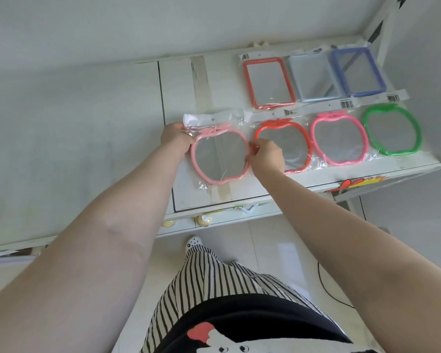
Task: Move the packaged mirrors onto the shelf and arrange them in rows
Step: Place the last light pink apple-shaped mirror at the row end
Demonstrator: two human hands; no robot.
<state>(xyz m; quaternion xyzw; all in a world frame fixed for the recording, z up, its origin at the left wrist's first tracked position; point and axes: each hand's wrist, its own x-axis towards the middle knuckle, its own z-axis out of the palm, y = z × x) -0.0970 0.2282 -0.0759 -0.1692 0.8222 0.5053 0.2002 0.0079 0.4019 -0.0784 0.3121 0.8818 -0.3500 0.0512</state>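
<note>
A pale pink apple-shaped mirror (pixel 219 156) in clear packaging lies on the white shelf (pixel 183 98). My left hand (pixel 175 140) grips its upper left edge and my right hand (pixel 266 155) pinches its right edge. To its right lie a red apple mirror (pixel 290 138), a bright pink apple mirror (pixel 340 140) and a green apple mirror (pixel 392 131) in one row. Behind them lie three rectangular mirrors: red-framed (pixel 269 82), pale grey-blue (pixel 313 77) and blue-framed (pixel 358 71).
The shelf's front edge (pixel 316 183) carries colourful stickers. A white wall rises behind the shelf and a white upright post (pixel 382 29) stands at the right. Below are a tiled floor, a dark cable (pixel 323 284) and my striped trousers.
</note>
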